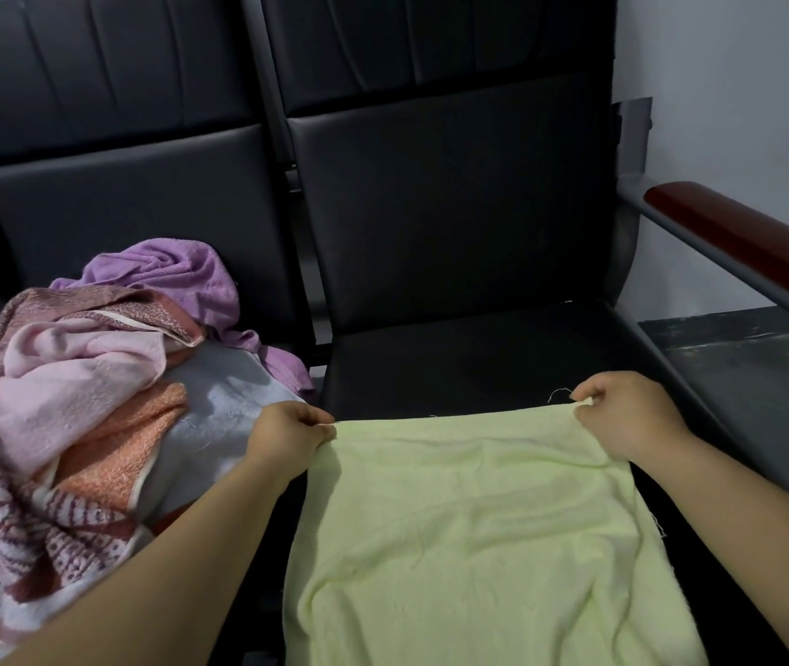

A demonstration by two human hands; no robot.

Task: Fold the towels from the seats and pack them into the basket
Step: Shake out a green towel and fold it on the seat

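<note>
- Both hands, left hand (286, 437) and right hand (623, 415), pinched the far corners of the pale yellow-green terry towel (474, 535).
- One pinch slipping could have dropped that edge crooked over the black padded seat's (479, 358) front edge.

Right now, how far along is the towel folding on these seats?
Done: nothing visible; no folded towel or basket is in view. In hand: the left hand and right hand pinch the far corners of the pale green towel, stretched out over the front of the right seat, not yet folded. Left: the crumpled pile of towels beside it, including a purple towel.
</note>
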